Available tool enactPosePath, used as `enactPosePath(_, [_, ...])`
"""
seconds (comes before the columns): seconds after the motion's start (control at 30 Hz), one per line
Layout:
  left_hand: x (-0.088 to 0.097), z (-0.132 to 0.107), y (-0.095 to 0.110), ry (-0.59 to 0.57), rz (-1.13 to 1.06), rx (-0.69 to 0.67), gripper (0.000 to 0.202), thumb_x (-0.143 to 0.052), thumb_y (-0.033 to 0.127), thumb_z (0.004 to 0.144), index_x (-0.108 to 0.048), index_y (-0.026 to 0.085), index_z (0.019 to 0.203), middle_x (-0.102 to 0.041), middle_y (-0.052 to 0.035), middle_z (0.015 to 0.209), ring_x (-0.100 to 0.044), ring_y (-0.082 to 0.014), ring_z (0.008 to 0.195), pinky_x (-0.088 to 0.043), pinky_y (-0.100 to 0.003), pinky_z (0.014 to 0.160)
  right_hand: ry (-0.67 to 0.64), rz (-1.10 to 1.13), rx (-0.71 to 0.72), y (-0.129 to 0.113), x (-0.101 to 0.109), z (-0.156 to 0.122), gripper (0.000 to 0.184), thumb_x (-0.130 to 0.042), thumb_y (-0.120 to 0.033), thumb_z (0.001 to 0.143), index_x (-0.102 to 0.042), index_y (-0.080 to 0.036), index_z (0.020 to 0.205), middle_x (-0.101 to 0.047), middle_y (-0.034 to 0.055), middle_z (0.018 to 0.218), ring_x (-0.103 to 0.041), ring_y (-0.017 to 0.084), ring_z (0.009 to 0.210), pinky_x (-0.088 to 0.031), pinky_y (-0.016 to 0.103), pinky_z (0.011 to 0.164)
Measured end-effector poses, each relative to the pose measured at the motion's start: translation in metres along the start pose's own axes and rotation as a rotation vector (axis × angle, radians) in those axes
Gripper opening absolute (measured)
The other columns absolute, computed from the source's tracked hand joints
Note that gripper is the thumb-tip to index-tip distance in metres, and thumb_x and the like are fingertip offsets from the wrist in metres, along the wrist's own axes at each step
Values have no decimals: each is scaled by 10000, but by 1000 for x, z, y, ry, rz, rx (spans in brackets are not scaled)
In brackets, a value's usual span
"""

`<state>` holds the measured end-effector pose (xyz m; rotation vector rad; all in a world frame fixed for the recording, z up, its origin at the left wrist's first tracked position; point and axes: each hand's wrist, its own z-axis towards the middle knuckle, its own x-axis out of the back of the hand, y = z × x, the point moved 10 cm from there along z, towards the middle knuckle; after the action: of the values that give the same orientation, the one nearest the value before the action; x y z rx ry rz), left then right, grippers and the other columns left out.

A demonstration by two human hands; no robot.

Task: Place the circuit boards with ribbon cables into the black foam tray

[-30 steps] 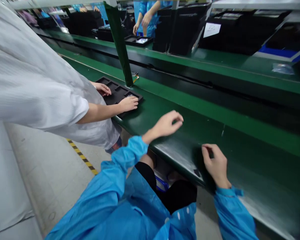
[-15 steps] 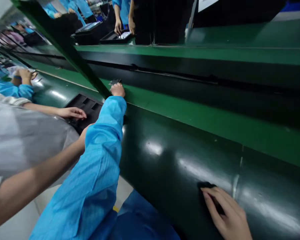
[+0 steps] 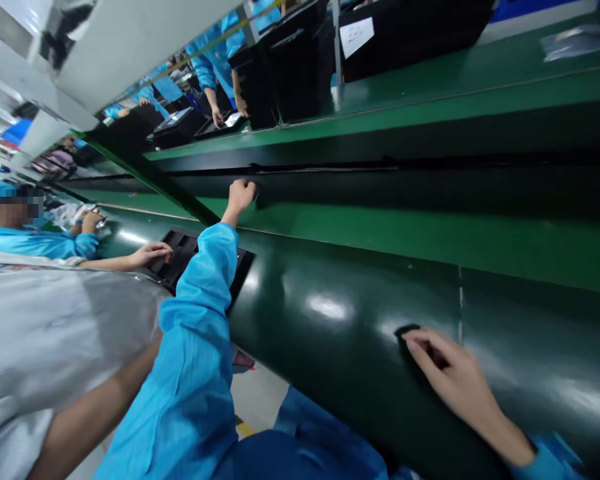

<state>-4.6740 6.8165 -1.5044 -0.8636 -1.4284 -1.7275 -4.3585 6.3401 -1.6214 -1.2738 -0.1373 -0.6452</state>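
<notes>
My left hand (image 3: 241,199) reaches far forward in a blue sleeve, over the bright green strip behind the worktop. Its fingers are curled closed, and a dark patch shows beside them; I cannot tell whether that is a held thing or shadow. Lower right, my right hand (image 3: 453,367) is just above or resting on the dark green worktop (image 3: 300,353). Thumb and fingers pinch a small black piece (image 3: 407,330), mostly covered by the fingertips. A black compartmented tray (image 3: 243,270) lies to the left, partly behind my left sleeve.
Close on my left, a person in grey holds a hand (image 3: 153,253) over the tray. A slanted green post (image 3: 155,183) stands left of my reaching arm. Across the raised green ledge (image 3: 405,93) are black bins (image 3: 415,40) and people in blue. A clear bag (image 3: 580,41) lies far right.
The view has tilted up and shifted. The flat dark piece seen ahead of my left hand is no longer distinguishable. My right hand keeps its pinch on the small black piece.
</notes>
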Motion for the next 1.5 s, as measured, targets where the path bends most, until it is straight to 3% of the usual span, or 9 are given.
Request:
enactPosePath(0.2, [12,-97,84,-375,-616,-102,159,-548,149,864,-566,171,708,-742,-58,852,-795,-188,888,-635,-364,955,-69,448,-161,16,-39,46,427,-746,-602,957,-720,-240,1182,-716,108,1153,-749,226,971,-674,352,794])
enactPosePath(0.33, [16,-190,139,-622,-698,-207,165,-633,197,865,-568,163,717,-748,-63,872,-834,-240,953,-655,-429,1003,-8,585,-111,-1,-64,85,865,-943,-602,738,-570,-297,1456,-484,162,1656,-598,313,1430,-569,537,1162])
enactPosePath(0.47, [6,-267,161,-785,-732,-219,193,-700,220,872,-601,155,719,-763,-78,871,-842,-295,975,-683,-493,955,-253,948,-219,-21,-103,82,934,-1012,-594,662,-571,-296,1429,-606,141,1577,-691,278,1315,-632,475,1062])
enactPosePath(0.63, [0,-326,133,-837,-790,-160,300,-800,345,871,-639,159,699,-752,-94,897,-833,-300,951,-691,-461,885,-710,1196,-343,-62,-140,27,627,-1055,-452,682,-699,-172,1115,-774,17,901,-719,128,699,-599,238,643])
enactPosePath(0.83, [-1,-367,56,-731,-941,27,730,-621,880,902,-589,202,631,-707,-144,909,-779,-358,1096,-688,-498,908,-481,1126,-358,-50,-135,29,623,-1079,-518,603,-666,-189,933,-736,-10,832,-658,121,677,-544,238,605])
enactPosePath(1.0, [-39,-396,14,-509,-1142,187,796,-331,969,940,-518,225,728,-675,-113,932,-767,-302,1059,-678,-492,912,-406,1003,-334,-43,-133,29,671,-1081,-584,557,-642,-206,896,-723,-5,849,-664,140,758,-561,277,742])
enactPosePath(1.2, [-96,-429,8,-564,-1327,184,584,-545,795,943,-666,240,1081,-739,-146,1265,-708,-306,1292,-616,-487,1052,-477,1122,-390,-50,-142,18,660,-1059,-559,609,-603,-243,966,-646,-47,794,-609,129,686,-557,290,682])
enactPosePath(1.33, [-81,-425,20,-454,-1197,-93,709,-800,767,823,-690,265,1311,-661,-148,1462,-642,-316,1388,-560,-472,1144,-585,1114,-446,-58,-164,7,692,-1054,-567,598,-582,-248,991,-587,-66,764,-558,118,643,-544,274,622])
enactPosePath(1.5, [-57,-424,25,-257,-1056,-286,561,-925,675,776,-766,218,1060,-680,-122,1239,-679,-260,1242,-537,-421,1124,-606,1058,-468,-68,-179,-7,727,-1037,-645,612,-503,-254,913,-561,-63,749,-525,115,626,-528,247,589])
